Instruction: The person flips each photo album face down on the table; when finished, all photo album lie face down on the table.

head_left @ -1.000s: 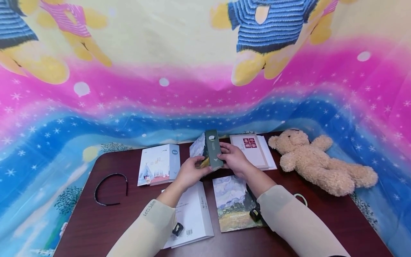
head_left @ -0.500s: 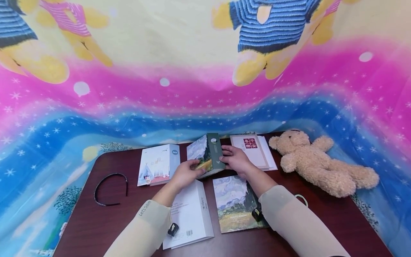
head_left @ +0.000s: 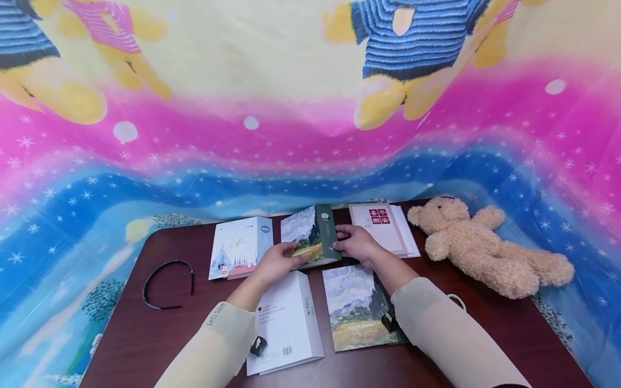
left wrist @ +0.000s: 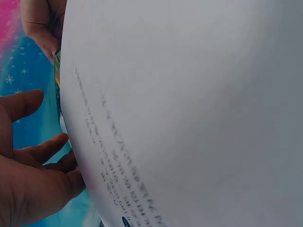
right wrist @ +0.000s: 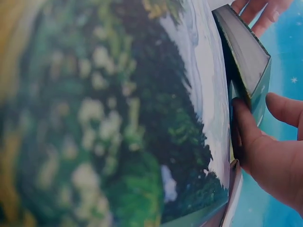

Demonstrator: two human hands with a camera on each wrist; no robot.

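A thick photo album [head_left: 303,229] with a painted landscape cover and green spine leans at the table's far middle. At its lower left corner my left hand [head_left: 276,264] holds it, thumb and fingers over the cover. My right hand [head_left: 359,245] grips the spine side, finger and thumb around the lower corner in the right wrist view. Nearer me lies a second album [head_left: 356,307] with the same painting and "PHOTO ALBUM" lettering. Left of it, a white album [head_left: 286,323] stands back side up with a barcode; it fills most of the left wrist view.
A pale illustrated album [head_left: 237,248] stands back left, and a black headband [head_left: 167,285] lies nearby. Behind my right hand is an album with red characters [head_left: 375,229]. A teddy bear [head_left: 485,242] lies at the right; a pale green ring [head_left: 456,302] shows beside my right sleeve.
Both hands have lowered the painted album, and it leans back more, showing more of its cover. My left hand has shifted slightly left and my right hand slightly down.
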